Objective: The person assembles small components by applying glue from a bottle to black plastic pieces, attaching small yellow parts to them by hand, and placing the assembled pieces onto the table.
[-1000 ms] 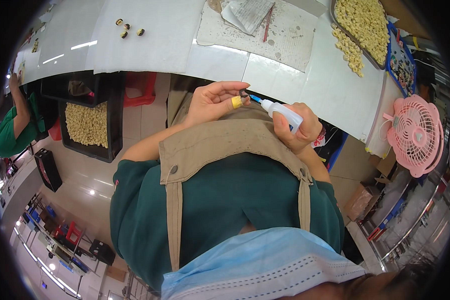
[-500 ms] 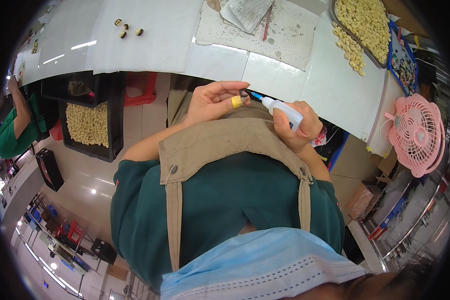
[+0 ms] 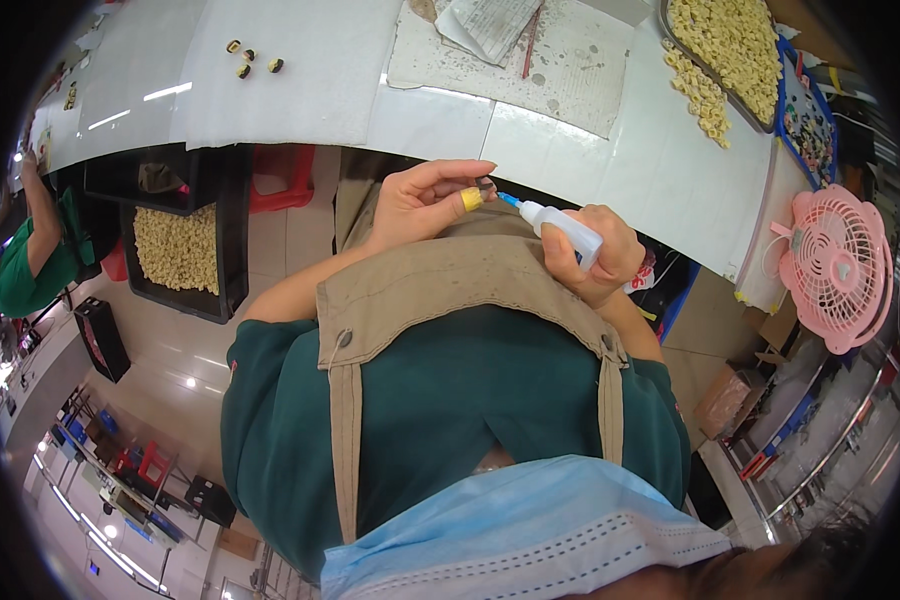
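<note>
"Two hands, center of the frame, both occupied. Left hand (image 3: 422,205): fingers pinched narrow on one small dark piece (image 3: 485,184), yellow wrap (image 3: 471,199) on one digit. And the right hand (image 3: 605,255)?"

"Fingers curled around one white squeeze bottle (image 3: 568,232), blue tip (image 3: 508,200) aimed left. Tip and piece, close together; contact, we cannot tell."

"Step in hand?"

"By our judgement, applying the bottle's contents to the piece, or lining up for it. The next move would call for a steady pinch and a light, measured squeeze."

"Remaining stock?"

"Four dark-and-yellow pieces (image 3: 275,65), white counter (image 3: 670,180), upper left. Pale yellow pieces (image 3: 720,45), heaped in a tray (image 3: 763,130), upper right; some lie loose beside it."
</note>
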### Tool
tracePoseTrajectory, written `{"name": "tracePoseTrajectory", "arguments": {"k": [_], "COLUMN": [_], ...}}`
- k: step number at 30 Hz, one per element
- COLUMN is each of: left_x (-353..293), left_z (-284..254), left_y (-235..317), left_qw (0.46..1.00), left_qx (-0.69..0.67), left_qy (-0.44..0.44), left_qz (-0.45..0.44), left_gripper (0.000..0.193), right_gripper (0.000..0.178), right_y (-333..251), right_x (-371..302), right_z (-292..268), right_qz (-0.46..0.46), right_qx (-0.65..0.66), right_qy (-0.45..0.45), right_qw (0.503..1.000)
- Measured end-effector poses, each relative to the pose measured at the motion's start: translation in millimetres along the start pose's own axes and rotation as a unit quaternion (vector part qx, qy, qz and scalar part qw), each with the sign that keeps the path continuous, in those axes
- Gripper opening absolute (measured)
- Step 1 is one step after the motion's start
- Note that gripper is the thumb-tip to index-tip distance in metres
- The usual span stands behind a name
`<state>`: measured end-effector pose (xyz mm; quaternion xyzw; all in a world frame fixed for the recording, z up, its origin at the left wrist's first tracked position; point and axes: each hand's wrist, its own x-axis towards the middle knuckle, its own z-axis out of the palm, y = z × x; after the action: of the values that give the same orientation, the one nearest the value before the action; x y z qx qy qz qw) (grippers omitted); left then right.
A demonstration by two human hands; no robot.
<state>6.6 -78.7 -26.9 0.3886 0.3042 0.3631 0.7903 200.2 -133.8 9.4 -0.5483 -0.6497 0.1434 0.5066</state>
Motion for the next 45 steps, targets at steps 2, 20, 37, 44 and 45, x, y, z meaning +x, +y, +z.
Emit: {"name": "tracePoseTrajectory", "arguments": {"k": [2,20,37,44,45], "left_x": [0,10,13,11,10], "left_z": [0,-11,-11,-3,-2], "left_y": [0,7,17,18,18], "left_qw": [1.0,0.999,0.996,0.998,0.998], "left_qx": [0.003,-0.014,-0.089,-0.057,-0.055], "left_qy": [0.002,0.02,0.012,0.004,0.006], "left_qz": [0.004,0.042,-0.019,-0.035,-0.035], "left_gripper": [0.03,0.033,0.032,0.032,0.032], "right_gripper": [0.017,0.025,0.018,0.02,0.02], "right_y": [0,60,145,142,138], "right_x": [1,67,85,90,91], "right_z": [0,22,-57,-48,-48], "right_qz": [0.001,0.216,0.065,0.06,0.06], "right_qx": [-0.002,0.101,-0.452,-0.322,-0.321], "right_qy": [-0.001,0.116,0.055,0.045,0.047], "right_qw": [1.0,0.964,0.888,0.944,0.944]}}
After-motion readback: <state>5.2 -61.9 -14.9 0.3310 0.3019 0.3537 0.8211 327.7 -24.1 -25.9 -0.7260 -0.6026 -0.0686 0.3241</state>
